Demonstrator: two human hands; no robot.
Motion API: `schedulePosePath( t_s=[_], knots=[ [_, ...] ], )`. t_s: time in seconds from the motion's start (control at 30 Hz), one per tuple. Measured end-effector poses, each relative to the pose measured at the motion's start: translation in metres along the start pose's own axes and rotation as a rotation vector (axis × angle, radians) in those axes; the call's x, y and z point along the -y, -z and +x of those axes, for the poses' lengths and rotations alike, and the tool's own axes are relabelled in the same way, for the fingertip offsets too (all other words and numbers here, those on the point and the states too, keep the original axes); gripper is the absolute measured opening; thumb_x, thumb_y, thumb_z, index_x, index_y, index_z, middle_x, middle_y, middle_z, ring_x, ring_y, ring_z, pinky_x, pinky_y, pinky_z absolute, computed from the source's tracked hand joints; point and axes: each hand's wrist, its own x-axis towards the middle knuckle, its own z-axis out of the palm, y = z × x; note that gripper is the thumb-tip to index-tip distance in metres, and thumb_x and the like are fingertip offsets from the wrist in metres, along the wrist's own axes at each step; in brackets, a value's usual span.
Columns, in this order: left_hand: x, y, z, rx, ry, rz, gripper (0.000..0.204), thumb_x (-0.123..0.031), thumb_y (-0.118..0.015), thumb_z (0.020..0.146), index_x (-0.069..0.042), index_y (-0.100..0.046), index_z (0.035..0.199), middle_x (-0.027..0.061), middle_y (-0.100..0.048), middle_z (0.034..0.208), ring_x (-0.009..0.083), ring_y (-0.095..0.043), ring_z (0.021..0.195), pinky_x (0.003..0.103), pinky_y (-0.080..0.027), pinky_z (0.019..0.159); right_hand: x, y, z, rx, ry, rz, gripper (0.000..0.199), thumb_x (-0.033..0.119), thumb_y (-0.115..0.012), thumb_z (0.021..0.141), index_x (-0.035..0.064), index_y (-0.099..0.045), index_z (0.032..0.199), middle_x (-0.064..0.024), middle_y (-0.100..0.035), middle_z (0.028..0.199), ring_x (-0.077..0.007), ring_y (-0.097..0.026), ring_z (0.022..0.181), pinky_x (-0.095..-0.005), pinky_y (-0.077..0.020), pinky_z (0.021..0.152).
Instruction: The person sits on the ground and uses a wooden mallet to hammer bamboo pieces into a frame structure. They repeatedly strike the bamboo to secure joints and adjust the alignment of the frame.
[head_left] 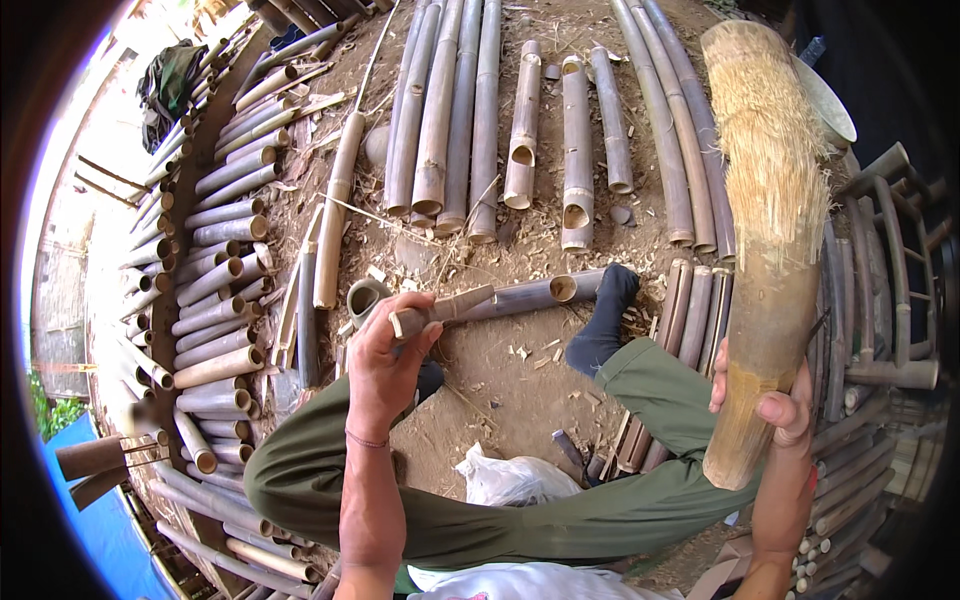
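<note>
L hand (376, 335) wraps thumb + fingers round a short, tan, flat-sided wooden stick (462, 302), held over/next to a grey-brown bamboo tube w/ round hole (522, 297), lying crosswise on brown dirt ground (480, 375); can't tell if they touch. R hand (788, 408) grips the narrow lower end of a thick, pale-brown wooden club w/ frayed fibres (775, 200), approx. upright. Dark-grey socked foot (604, 320) at tube's R end.

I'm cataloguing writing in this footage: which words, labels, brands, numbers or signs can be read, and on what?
None can be read.
Wooden club in the right hand: no lettering visible.
Bamboo tubes: none visible.
White plastic bag: no legible print.
White shirt: a small mark at the picture's lower edge, too cut off to read.
</note>
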Motion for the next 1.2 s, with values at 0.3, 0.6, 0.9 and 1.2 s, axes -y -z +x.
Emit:
schedulePosePath(
  t_s=[0.3,0.6,0.9,1.2],
  knots=[
    [0.001,0.004,0.009,0.034,0.038,-0.055,0.023,-0.005,-0.076,0.086,-0.004,-0.068,0.108,0.0051,-0.07,0.095,0.0125,-0.066,0.083,0.027,-0.053,0.073,-0.009,-0.006,0.011,0.015,-0.054,0.004,0.075,0.034,-0.078,0.065,-0.0097,-0.053,0.121,-0.0182,-0.064,0.101,-0.0247,-0.069,0.079,-0.0387,-0.0583,0.067],
    [0.008,-0.001,0.057,0.173,0.064,-0.044,0.016,-0.009,-0.067,0.095,-0.005,-0.065,0.111,0.0052,-0.07,0.104,0.013,-0.067,0.093,0.029,-0.055,0.083,0.002,-0.05,0.036,0.084,0.116,-0.118,0.083,0.015,-0.078,0.069,-0.0039,-0.038,0.14,-0.0171,-0.061,0.114,-0.0257,-0.068,0.092,-0.039,-0.0565,0.081],
    [0.03,-0.021,0.083,0.132,-0.059,-0.075,0.028,-0.016,-0.074,0.09,-0.005,-0.065,0.114,0.0145,-0.068,0.098,0.0252,-0.073,0.089,0.036,-0.055,0.074,0.032,-0.106,0.127,0.086,0.929,-1.67,0.107,0.013,-0.087,0.069,0.0285,-0.03,0.157,-0.0081,-0.057,0.101,-0.0244,-0.066,0.075,-0.0355,-0.0653,0.066],
    [0.037,-0.016,0.082,0.164,-0.108,-0.117,0.029,-0.021,-0.076,0.09,-0.007,-0.068,0.114,0.0088,-0.07,0.103,0.0192,-0.073,0.094,0.032,-0.057,0.077,0.042,-0.151,0.103,0.02,0.741,-1.417,0.098,0.009,-0.079,0.075,0.0049,-0.024,0.157,-0.0183,-0.056,0.135,-0.0317,-0.059,0.121,-0.0366,-0.0433,0.108]
  ],
)
